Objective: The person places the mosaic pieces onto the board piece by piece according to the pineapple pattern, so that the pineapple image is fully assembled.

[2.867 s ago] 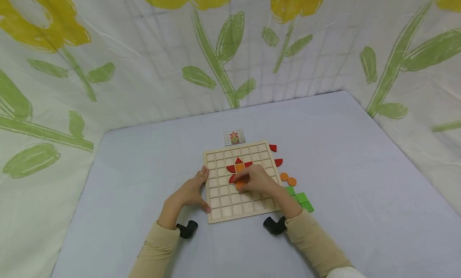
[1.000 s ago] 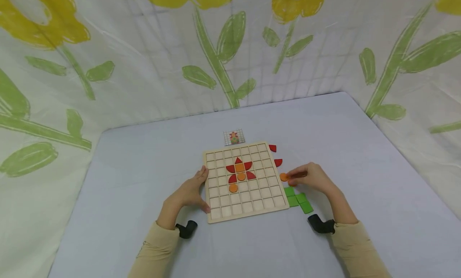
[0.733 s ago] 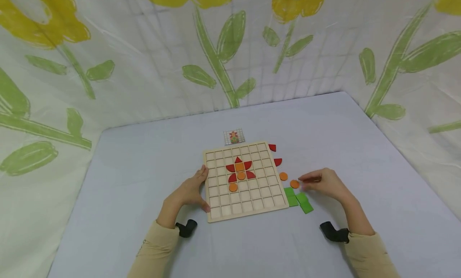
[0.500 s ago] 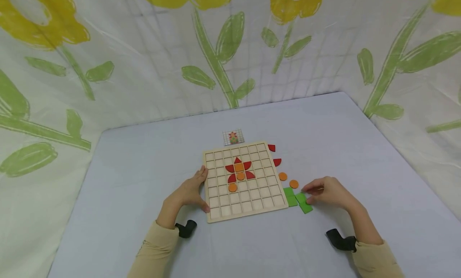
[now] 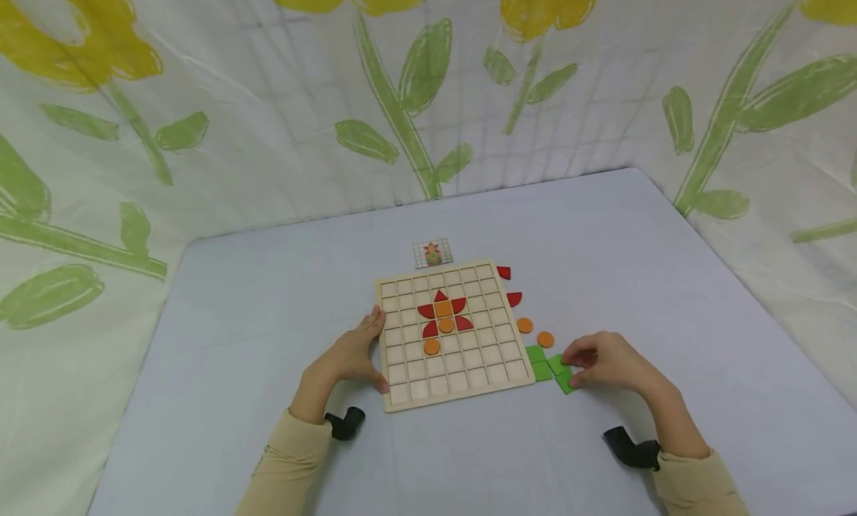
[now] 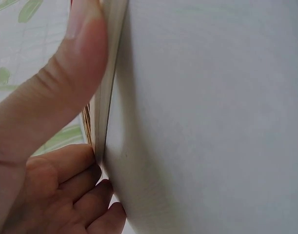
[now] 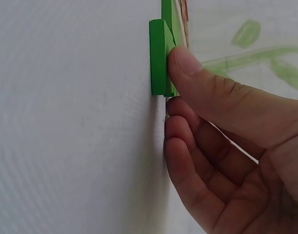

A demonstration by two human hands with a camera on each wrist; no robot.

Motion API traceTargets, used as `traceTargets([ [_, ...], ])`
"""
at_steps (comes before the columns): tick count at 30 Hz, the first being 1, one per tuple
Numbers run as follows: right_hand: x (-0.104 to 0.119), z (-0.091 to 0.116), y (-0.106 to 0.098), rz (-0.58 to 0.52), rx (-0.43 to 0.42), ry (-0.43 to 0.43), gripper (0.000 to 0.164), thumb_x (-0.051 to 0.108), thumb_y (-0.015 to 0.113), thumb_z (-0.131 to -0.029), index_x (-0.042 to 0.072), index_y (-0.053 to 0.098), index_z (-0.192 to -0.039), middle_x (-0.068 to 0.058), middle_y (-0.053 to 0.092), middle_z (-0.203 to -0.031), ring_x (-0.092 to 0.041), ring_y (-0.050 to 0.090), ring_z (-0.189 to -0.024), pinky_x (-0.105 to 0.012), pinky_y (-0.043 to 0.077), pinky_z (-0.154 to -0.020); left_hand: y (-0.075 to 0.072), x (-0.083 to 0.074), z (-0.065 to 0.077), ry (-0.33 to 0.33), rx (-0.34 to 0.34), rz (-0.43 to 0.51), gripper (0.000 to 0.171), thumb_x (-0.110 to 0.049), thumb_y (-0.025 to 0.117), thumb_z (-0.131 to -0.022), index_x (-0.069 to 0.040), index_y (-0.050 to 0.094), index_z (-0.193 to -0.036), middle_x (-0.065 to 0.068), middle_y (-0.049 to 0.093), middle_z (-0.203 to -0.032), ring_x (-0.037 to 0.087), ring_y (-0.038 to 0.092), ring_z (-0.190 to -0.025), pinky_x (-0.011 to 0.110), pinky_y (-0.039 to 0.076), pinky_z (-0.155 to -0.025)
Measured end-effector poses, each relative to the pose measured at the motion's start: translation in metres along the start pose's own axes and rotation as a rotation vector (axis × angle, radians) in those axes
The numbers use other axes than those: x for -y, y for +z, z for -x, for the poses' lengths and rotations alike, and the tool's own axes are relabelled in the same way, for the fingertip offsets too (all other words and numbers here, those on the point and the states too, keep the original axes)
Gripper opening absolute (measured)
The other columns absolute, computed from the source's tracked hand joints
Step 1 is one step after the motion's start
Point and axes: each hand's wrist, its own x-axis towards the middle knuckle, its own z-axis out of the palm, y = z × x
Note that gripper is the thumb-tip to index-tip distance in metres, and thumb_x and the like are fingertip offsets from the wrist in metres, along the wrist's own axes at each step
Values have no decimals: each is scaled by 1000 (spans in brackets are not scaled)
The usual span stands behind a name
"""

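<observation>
Against the left edge of a wooden grid board (image 5: 462, 379), my left hand (image 5: 350, 356) rests with thumb and fingers spread apart along the rim. On the board lie red pieces (image 5: 462, 323), an orange square (image 5: 443, 308) and two orange discs (image 5: 431, 346). To the right of the board my right hand (image 5: 605, 363) pinches at a green square tile (image 5: 564, 383). In the right wrist view the thumb lies on the green tile (image 7: 158, 58), with the other fingers curled close to the table.
Other green tiles (image 5: 538, 361) lie by the board's right edge. Beyond them are two loose orange discs (image 5: 545, 339) and two red pieces (image 5: 513, 299). A small pattern card (image 5: 432, 253) lies behind the board. A flower-printed curtain (image 5: 281, 129) hangs behind the table.
My right hand left the board, where orange discs now sit, shifted a loose orange disc slightly right, then moved down to the green tiles. My left hand stayed at the board's edge.
</observation>
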Motion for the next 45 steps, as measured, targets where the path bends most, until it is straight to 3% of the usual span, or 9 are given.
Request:
traceTargets([
  [7, 1, 3, -1, 34, 4, 24, 36, 7, 90, -62, 5, 71, -93, 0, 70, -93, -18, 60, -85, -30, 53, -75, -1, 0, 1, -6, -1, -3, 127, -22, 94, -56, 7, 15, -151, 21, 7, -159, 40, 13, -145, 56, 18, -114],
  [18, 3, 3, 2, 103, 37, -66, 31, 3, 88, -62, 14, 71, -86, 8, 62, -90, -16, 56, -87, -29, 51, -77, -1, 1, 2, 9, -10, -2, 128, -23, 95, -56, 7, 15, -151, 21, 9, -159, 42, 15, -144, 57, 20, -113],
  [23, 5, 3, 0, 104, 39, -80, 29, 4, 87, -65, 10, 72, -90, 5, 66, -92, -16, 59, -86, -31, 52, -76, -1, 0, 3, 8, -12, 0, 127, -22, 95, -56, 7, 15, -151, 21, 9, -159, 42, 14, -144, 56, 20, -114],
  [27, 9, -1, -2, 69, -10, -97, 31, 6, 86, -68, 5, 73, -96, -1, 71, -95, -20, 64, -87, -30, 54, -76, -1, 0, 3, 5, -9, 0, 127, -22, 95, -56, 7, 15, -151, 21, 8, -159, 42, 14, -144, 56, 20, -114],
  [31, 18, -12, 0, 11, -98, -126, 31, 5, 86, -70, 1, 74, -98, -6, 73, -96, -21, 67, -87, -30, 56, -76, -1, 0, 4, 8, -14, 1, 128, -21, 95, -56, 8, 15, -151, 22, 9, -159, 42, 14, -144, 57, 19, -113],
  [36, 28, -33, 10, -56, -171, -151, 30, 5, 86, -69, -1, 75, -96, -1, 71, -86, -16, 63, -78, -26, 54, -70, -1, 1, 4, 10, -15, -2, 127, -21, 94, -56, 8, 15, -151, 22, 9, -159, 42, 14, -144, 57, 19, -113],
  [45, 50, -75, 35, -51, -102, -219, 27, 9, 86, -70, 1, 77, -95, 3, 69, -82, -12, 57, -73, -24, 50, -63, -1, -1, 2, 8, -14, 7, 126, -20, 94, -56, 7, 15, -151, 21, 9, -159, 41, 14, -145, 55, 20, -114],
])
